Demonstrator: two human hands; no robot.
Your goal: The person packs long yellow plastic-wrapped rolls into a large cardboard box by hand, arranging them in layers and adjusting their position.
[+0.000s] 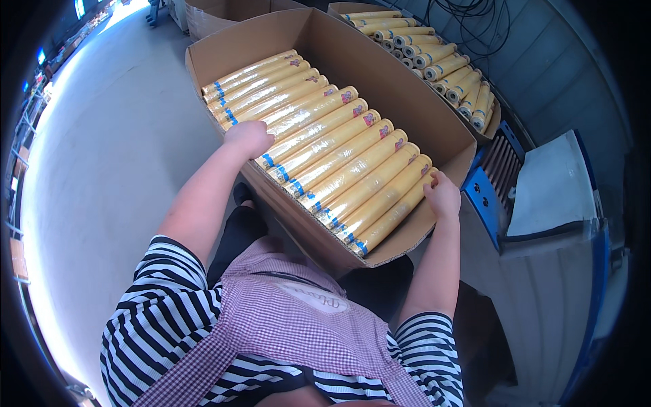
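Observation:
A large open cardboard box (332, 51) stands in front of me, tilted across the view. Inside lies a row of yellow rolls (339, 159) in shiny clear wrap, side by side, with blue marks at their near-left ends and small red pictures toward the far ends. My left hand (249, 139) is closed at the box's near-left edge, by the ends of the middle rolls; what its fingers hold is hidden. Over the box's right wall, my right hand (443, 195) has its fingers curled at the far end of the rightmost roll (397, 214).
Behind stands another box with a pile of similar yellow rolls (444, 66). At the back left is a further cardboard box (203, 24). A blue-framed machine (485, 197) with a pale sheet (553, 186) stands right. Black cables (475, 10) hang by the wall.

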